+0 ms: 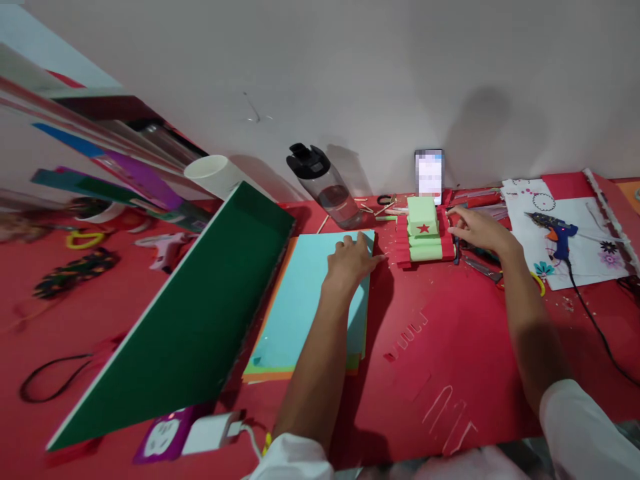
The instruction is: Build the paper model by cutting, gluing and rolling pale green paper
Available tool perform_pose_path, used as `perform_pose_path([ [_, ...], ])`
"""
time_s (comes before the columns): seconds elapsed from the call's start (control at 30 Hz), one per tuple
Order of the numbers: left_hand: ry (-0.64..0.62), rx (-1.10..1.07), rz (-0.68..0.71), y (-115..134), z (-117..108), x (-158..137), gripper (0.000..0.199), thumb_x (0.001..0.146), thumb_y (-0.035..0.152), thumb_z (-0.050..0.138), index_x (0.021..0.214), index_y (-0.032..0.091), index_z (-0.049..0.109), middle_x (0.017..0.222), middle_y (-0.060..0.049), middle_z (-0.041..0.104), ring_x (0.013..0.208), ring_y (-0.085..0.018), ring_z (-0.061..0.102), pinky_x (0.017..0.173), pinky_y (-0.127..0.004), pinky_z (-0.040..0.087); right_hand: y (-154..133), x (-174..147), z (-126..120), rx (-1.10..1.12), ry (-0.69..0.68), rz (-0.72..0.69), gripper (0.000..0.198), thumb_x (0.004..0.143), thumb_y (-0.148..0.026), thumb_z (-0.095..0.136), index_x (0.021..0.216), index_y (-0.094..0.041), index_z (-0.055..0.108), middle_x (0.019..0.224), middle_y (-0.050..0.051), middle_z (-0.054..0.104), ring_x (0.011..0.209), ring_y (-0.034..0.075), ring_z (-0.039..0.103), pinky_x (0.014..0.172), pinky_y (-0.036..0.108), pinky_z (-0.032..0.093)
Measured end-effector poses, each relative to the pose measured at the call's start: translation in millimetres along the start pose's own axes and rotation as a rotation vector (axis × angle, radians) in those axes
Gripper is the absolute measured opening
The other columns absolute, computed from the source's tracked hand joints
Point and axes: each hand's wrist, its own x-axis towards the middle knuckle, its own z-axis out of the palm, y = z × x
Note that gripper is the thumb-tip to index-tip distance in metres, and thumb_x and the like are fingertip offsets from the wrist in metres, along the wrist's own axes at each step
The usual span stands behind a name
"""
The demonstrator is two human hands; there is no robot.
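Observation:
My left hand lies with fingers spread on a stack of coloured paper sheets, light blue on top with orange and green edges below. My right hand is at the right side of a small red and light-green paper craft. Its thumb and forefinger are apart at the craft's red edge; no firm grip shows. Rolled green tubes make up the craft's base, and a light-green block with a red star sits on top. Scissors with yellow handles lie below my right wrist.
A phone leans against the wall behind the craft. Left of it stands a water bottle. A large green board slants at left, near a white charger. A blue glue gun with trailing cord rests at right.

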Motion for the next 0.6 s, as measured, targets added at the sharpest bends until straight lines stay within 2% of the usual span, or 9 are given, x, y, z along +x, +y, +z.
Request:
perform_pose_path([
  [0.17, -0.025, 0.013, -0.018, -4, 8, 8, 0.054, 0.094, 0.034, 0.054, 0.143, 0.011, 0.049, 0.143, -0.027, 0.055, 0.135, -0.041, 0.055, 0.099, -0.051, 0.054, 1, -1, -2, 0.015, 0.003, 0.006, 0.035, 0.099, -0.036, 0.061, 0.131, -0.023, 0.063, 0.093, 0.006, 0.075, 0.082, 0.024, 0.068, 0.071, 0.034, 0.045],
  [0.33, -0.078, -0.054, 0.056, -34, 5, 22, 0.053, 0.093, 0.039, 0.054, 0.139, 0.015, 0.053, 0.137, -0.023, 0.063, 0.128, -0.039, 0.064, 0.102, -0.046, 0.053, 2, -3, -3, 0.026, 0.014, 0.004, 0.034, 0.098, -0.038, 0.061, 0.128, -0.023, 0.064, 0.093, 0.006, 0.074, 0.082, 0.025, 0.067, 0.069, 0.034, 0.043],
  [0.47, -0.097, -0.288, 0.197, -61, 0, 29, 0.064, 0.087, 0.033, 0.059, 0.149, 0.022, 0.048, 0.140, -0.016, 0.068, 0.127, -0.034, 0.067, 0.107, -0.045, 0.053, -2, -4, -5, 0.034, 0.026, 0.019, 0.033, 0.098, -0.038, 0.060, 0.127, -0.023, 0.065, 0.096, 0.007, 0.075, 0.082, 0.024, 0.067, 0.069, 0.034, 0.043],
  [0.6, -0.169, -0.575, 0.267, -77, 0, 32, 0.074, 0.078, 0.035, 0.064, 0.150, 0.022, 0.049, 0.141, -0.016, 0.069, 0.124, -0.035, 0.069, 0.092, -0.044, 0.062, -6, -6, -8, 0.026, 0.056, 0.018, 0.031, 0.098, -0.037, 0.059, 0.125, -0.023, 0.067, 0.096, 0.007, 0.075, 0.082, 0.024, 0.067, 0.070, 0.034, 0.043],
])
